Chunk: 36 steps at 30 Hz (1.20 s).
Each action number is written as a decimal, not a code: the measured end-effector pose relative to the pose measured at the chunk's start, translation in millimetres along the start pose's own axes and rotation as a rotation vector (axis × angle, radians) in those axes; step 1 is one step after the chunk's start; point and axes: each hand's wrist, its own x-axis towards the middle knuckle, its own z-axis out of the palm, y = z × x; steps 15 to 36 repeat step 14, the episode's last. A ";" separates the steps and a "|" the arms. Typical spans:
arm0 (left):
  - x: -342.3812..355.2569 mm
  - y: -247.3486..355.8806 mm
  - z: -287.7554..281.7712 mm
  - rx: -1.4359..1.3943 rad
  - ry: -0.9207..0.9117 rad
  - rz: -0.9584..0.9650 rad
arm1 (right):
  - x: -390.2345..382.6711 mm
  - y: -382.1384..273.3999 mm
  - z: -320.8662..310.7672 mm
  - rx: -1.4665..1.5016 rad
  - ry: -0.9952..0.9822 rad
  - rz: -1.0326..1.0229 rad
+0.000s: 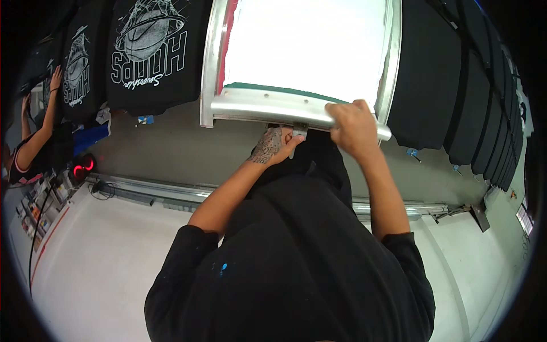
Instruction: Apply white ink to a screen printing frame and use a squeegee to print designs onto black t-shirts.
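A screen printing frame point(208, 62) with silvery sides lies in front of me, its mesh point(307, 45) coated in white with a dark green strip along the near edge. Across that edge rests a long metal-handled squeegee point(256, 106), sticking out past the frame on the right. My right hand point(354, 128) is closed over the squeegee's right part, knuckles up. Just below the frame's near side, my tattooed left hand point(279, 143) grips a small grey metal bracket point(299, 133), thumb on top; some of its fingers are hidden.
Black T-shirts with white basketball prints point(149, 51) lie on boards to the left. Plain black shirts point(430, 74) hang over boards on the right. A metal rail point(171, 191) runs along the floor behind me. Another person's arm point(48, 117) reaches in at far left.
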 end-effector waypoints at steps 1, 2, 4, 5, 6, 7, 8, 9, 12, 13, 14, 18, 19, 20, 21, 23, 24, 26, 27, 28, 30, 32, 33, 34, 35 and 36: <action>-2.4 5.1 -3.4 0.002 0.027 0.038 | 9.2 3.7 -10.7 0.006 -0.088 0.069; -4.9 9.8 -7.7 0.005 0.031 0.035 | 17.1 10.3 -17.1 -0.006 -0.085 0.075; -11.5 19.0 -20.7 0.268 0.103 0.027 | 28.0 25.1 -24.1 -0.025 0.055 0.152; -13.5 28.1 -35.2 0.215 0.141 -0.041 | 36.8 37.1 -29.1 -0.045 0.081 0.232; -15.0 36.2 -53.7 0.122 0.237 -0.045 | 44.9 48.6 -37.4 -0.069 0.106 0.319; -18.4 34.0 -69.9 0.025 0.337 -0.060 | 63.8 50.8 -61.5 0.094 -0.009 0.514; -13.8 21.6 -80.8 0.019 0.651 0.080 | 70.6 62.4 -75.5 0.079 0.007 0.620; -6.3 7.9 -97.1 0.015 0.964 0.225 | 71.6 89.4 -75.2 0.100 0.100 0.603; 7.1 -32.5 -161.2 0.267 1.169 0.086 | 68.2 165.8 -78.4 0.339 0.156 0.658; 12.5 -66.7 -176.9 -0.053 1.018 -0.103 | 69.8 184.7 -81.3 0.558 0.127 0.716; 13.4 -55.8 -189.2 -0.104 0.823 -0.350 | 65.2 202.7 -76.6 0.814 0.157 0.706; 13.4 -55.8 -189.2 -0.104 0.823 -0.350 | 65.2 202.7 -76.6 0.814 0.157 0.706; 13.4 -55.8 -189.2 -0.104 0.823 -0.350 | 65.2 202.7 -76.6 0.814 0.157 0.706; 13.4 -55.8 -189.2 -0.104 0.823 -0.350 | 65.2 202.7 -76.6 0.814 0.157 0.706; 13.4 -55.8 -189.2 -0.104 0.823 -0.350 | 65.2 202.7 -76.6 0.814 0.157 0.706; 13.4 -55.8 -189.2 -0.104 0.823 -0.350 | 65.2 202.7 -76.6 0.814 0.157 0.706; 13.4 -55.8 -189.2 -0.104 0.823 -0.350 | 65.2 202.7 -76.6 0.814 0.157 0.706; 13.4 -55.8 -189.2 -0.104 0.823 -0.350 | 65.2 202.7 -76.6 0.814 0.157 0.706; 13.4 -55.8 -189.2 -0.104 0.823 -0.350 | 65.2 202.7 -76.6 0.814 0.157 0.706; 13.4 -55.8 -189.2 -0.104 0.823 -0.350 | 65.2 202.7 -76.6 0.814 0.157 0.706; 13.4 -55.8 -189.2 -0.104 0.823 -0.350 | 65.2 202.7 -76.6 0.814 0.157 0.706; 13.4 -55.8 -189.2 -0.104 0.823 -0.350 | 65.2 202.7 -76.6 0.814 0.157 0.706; 13.4 -55.8 -189.2 -0.104 0.823 -0.350 | 65.2 202.7 -76.6 0.814 0.157 0.706; 13.4 -55.8 -189.2 -0.104 0.823 -0.350 | 65.2 202.7 -76.6 0.814 0.157 0.706; 13.4 -55.8 -189.2 -0.104 0.823 -0.350 | 65.2 202.7 -76.6 0.814 0.157 0.706; 13.4 -55.8 -189.2 -0.104 0.823 -0.350 | 65.2 202.7 -76.6 0.814 0.157 0.706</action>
